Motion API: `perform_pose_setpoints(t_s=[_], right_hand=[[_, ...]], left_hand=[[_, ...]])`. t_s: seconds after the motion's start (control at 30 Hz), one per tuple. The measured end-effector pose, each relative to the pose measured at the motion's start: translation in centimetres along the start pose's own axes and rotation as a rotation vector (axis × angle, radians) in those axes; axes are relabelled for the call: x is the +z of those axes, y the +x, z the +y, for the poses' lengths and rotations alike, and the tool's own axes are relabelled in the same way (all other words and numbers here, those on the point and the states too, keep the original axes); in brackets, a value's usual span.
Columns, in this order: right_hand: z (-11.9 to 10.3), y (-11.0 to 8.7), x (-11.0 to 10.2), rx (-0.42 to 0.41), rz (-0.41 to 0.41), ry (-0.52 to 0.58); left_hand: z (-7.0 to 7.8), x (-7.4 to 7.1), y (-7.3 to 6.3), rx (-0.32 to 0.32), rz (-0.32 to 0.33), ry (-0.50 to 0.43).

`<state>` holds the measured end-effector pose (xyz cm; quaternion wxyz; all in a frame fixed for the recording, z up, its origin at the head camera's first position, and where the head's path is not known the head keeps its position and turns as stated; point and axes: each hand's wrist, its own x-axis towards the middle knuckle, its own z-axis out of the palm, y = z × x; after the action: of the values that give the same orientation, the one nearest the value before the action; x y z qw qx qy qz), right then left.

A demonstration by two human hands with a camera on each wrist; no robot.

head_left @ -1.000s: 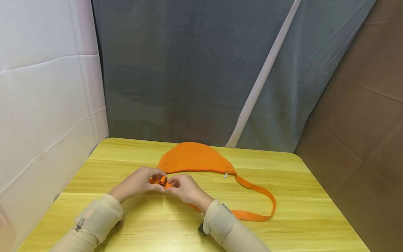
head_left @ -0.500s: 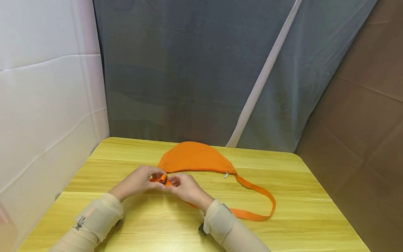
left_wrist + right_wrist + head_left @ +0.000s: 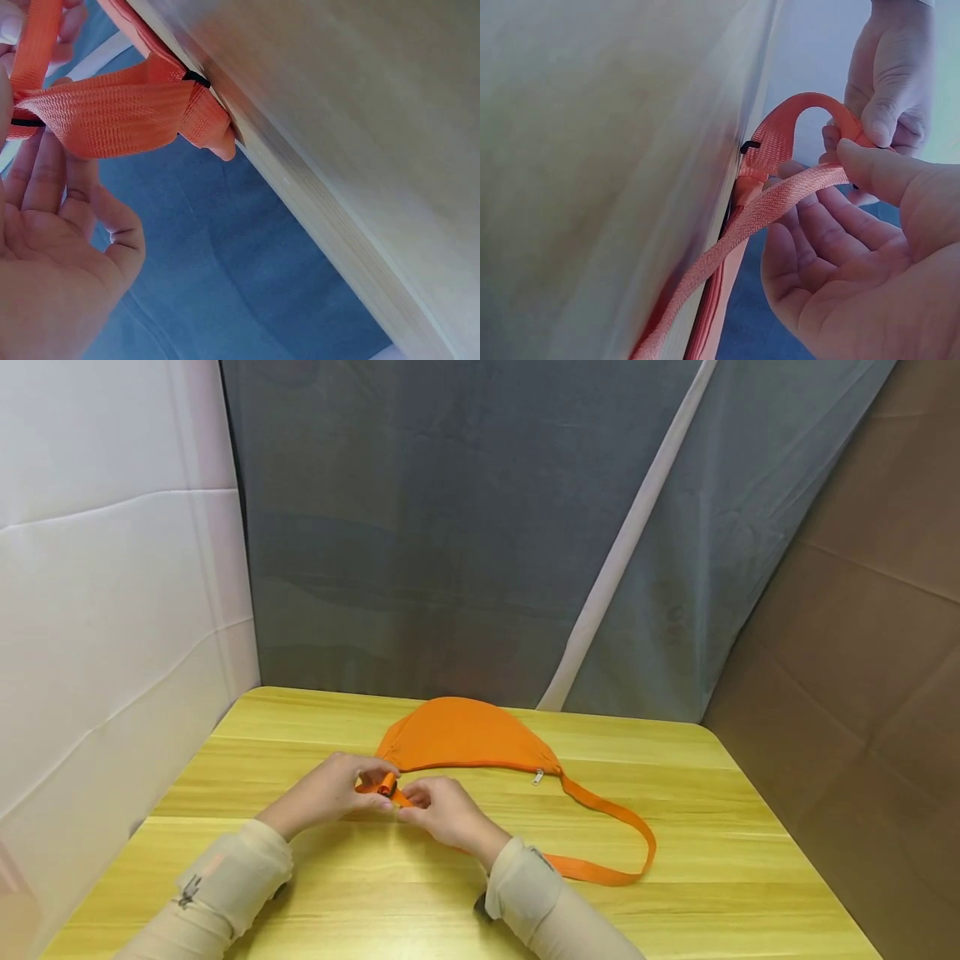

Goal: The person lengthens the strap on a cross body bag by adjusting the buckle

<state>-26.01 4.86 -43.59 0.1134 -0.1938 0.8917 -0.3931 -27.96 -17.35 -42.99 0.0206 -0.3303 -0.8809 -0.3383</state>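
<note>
An orange waist bag [image 3: 465,735] lies on the table with its zip edge toward me. My left hand [image 3: 333,785] holds a looped part of its orange strap [image 3: 120,112] between thumb and fingers, at the bag's left end. A black strap slider [image 3: 28,122] shows at those fingertips, partly hidden. Just to the right, my right hand [image 3: 450,814] pinches the strap between thumb and fingers, as the right wrist view also shows. A short piece of strap spans the small gap between the hands. Another black fitting [image 3: 750,146] sits on the webbing close to the bag.
From the bag's right end, by a silver zip pull [image 3: 538,777], the strap curves round [image 3: 611,872] and passes under my right forearm. Light wood-grain table [image 3: 712,843] lies beneath. Grey cloth [image 3: 450,527] hangs behind, with white and brown cloth at the sides.
My right hand has shifted slightly right, away from the left, and a little more strap shows between them. My left hand and the bag stay nearly in place.
</note>
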Motion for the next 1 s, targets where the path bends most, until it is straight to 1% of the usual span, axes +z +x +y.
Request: perform_pose_setpoints(t_s=[0.13,0.37,0.57,0.77,1.0], right_hand=[[-0.1,-0.02,-0.03,0.004,0.0,0.01],[-0.36,0.22,0.1,-0.01,0.009,0.012],[-0.54,0.44,0.19,-0.003,0.021,0.025],[-0.13,0.34,0.1,-0.003,0.016,0.037],[0.3,0.12,-0.24,-0.025,0.009,0.029]], left_hand=[[-0.07,0.06,-0.02,0.003,-0.011,-0.002],[-0.08,0.02,-0.03,0.0,-0.014,-0.004],[-0.03,-0.01,0.0,0.004,-0.014,-0.011],[0.23,-0.18,0.04,-0.004,-0.01,-0.023],[0.25,-0.25,-0.05,-0.024,-0.015,-0.031]])
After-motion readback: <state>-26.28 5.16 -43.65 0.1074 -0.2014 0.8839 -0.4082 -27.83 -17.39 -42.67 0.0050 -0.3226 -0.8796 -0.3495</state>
